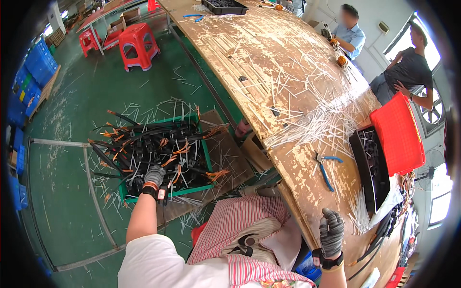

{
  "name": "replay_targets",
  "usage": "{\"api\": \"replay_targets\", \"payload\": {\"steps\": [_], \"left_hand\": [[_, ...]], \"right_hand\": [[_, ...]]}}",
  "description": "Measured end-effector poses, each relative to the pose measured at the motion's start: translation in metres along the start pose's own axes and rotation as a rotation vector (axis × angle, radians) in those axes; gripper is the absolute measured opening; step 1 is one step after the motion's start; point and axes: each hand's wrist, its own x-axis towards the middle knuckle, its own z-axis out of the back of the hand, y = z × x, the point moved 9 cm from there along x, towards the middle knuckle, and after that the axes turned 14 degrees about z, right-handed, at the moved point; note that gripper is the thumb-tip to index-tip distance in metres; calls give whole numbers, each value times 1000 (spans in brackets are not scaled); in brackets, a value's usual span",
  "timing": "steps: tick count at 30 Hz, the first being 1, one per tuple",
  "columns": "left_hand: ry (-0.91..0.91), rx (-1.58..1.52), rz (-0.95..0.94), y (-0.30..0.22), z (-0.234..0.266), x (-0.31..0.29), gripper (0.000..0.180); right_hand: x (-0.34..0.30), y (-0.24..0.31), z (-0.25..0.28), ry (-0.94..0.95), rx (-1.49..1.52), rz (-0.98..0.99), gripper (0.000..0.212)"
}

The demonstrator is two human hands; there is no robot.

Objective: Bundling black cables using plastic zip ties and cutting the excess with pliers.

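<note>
On the floor to my left stands a green crate (209, 161), heaped with black cables (144, 144) that end in bare orange-copper wires. My left hand (154, 175), in a grey glove, reaches into this heap; its fingertips are lost among the dark cables, so whether it grips one is unclear. At the table's near edge, my right hand (331, 233) is raised in a matching glove, fingers loosely bent and nothing seen in them. Blue-handled pliers (324, 172) lie on the worn wooden table (297, 165) beyond it. A bundle of thin white strips (357, 213) lies beside that hand.
A black bin (370, 165) of small dark parts sits beside a red basket (398, 134) at right. Loose white strips (331, 113) litter the table. A metal frame (91, 192) stands left of the crate; red stools (138, 45) are farther off. Two people are across the table.
</note>
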Motion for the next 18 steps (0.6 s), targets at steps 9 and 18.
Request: {"api": "replay_targets", "payload": {"steps": [9,18], "left_hand": [[318,-1211,-83,-41,106,-106,18],[454,-1370,-665,-171,265,-331,21]], "right_hand": [[5,0,-4,14,63,25,26],[31,39,-52,156,747,-146,34]]}}
